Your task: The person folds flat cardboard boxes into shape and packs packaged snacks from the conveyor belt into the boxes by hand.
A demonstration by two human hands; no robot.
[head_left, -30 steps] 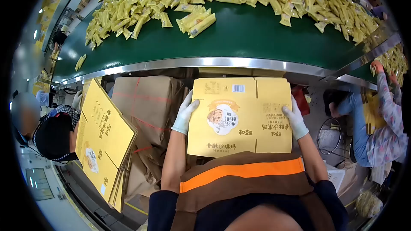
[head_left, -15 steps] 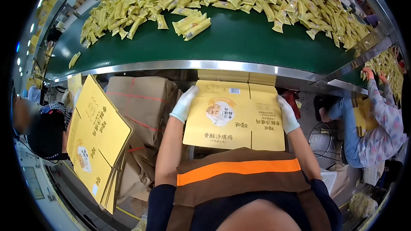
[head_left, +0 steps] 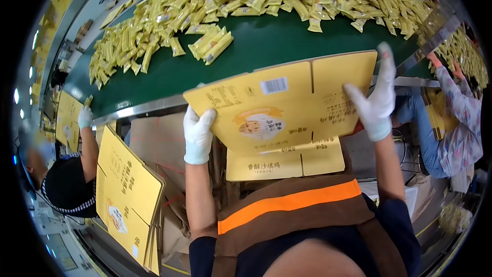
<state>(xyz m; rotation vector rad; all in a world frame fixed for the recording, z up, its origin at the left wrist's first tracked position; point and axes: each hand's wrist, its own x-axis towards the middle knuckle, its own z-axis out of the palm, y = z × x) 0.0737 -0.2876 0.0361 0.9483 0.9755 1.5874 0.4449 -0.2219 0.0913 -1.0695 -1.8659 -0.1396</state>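
Note:
My left hand (head_left: 198, 133), in a white glove, grips the left side of a flat yellow carton (head_left: 287, 107), its thumb in front and its fingers mostly hidden behind. The carton is tilted up, its printed face with barcode towards me. At its right edge is my gloved right hand (head_left: 376, 100), fingers stretched upward and spread, the thumb lying across the front of the board. Below the raised carton, another flat yellow carton (head_left: 271, 166) lies in front of my apron.
A green conveyor belt (head_left: 277, 41) carries a heap of yellow wrapped snack packets (head_left: 205, 0). More flat cartons (head_left: 125, 184) lean at left beside a brown-wrapped bundle (head_left: 156, 146). People work at the left (head_left: 69, 179) and right (head_left: 453, 118).
The top carton has been lifted and tilted up, uncovering another beneath it. Both hands rose with it, and the right hand's fingers now spread upward. The view has shifted slightly.

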